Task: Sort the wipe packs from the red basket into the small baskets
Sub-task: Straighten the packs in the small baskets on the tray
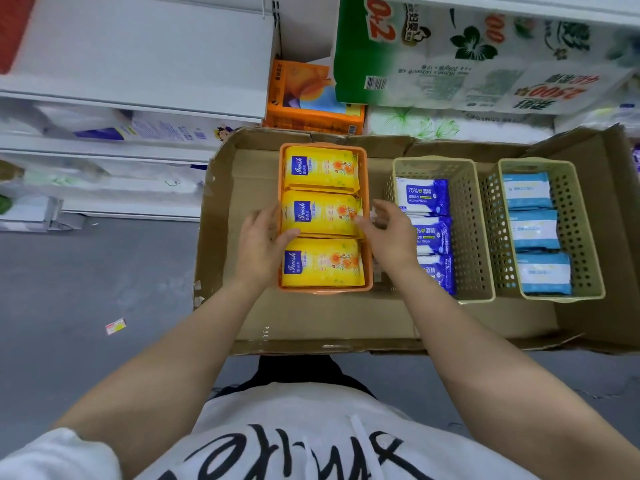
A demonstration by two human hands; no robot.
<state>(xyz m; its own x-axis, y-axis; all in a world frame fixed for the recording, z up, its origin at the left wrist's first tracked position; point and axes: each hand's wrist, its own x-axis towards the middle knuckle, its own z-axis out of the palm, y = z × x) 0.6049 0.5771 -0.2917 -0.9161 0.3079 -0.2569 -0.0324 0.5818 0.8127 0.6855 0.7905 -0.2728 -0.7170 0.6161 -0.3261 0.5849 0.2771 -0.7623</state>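
An orange small basket (322, 289) holds three yellow wipe packs in a row, far (322, 169), middle (323, 213) and near (322, 263). My left hand (258, 240) lies at the basket's left side, its thumb touching the lower left of the middle pack. My right hand (391, 233) is at the basket's right side, with loosely spread fingertips at that pack's right end. A beige basket (472, 233) holds dark blue alcohol wipe packs (424, 197). A second beige basket (576, 233) holds light blue packs (533, 233).
All three baskets stand in a shallow cardboard tray (311, 320) on the grey floor. White shelves with tissue packs rise behind, and an orange box (304, 98) stands at the tray's far edge. A red object (14, 29) shows at the top left corner.
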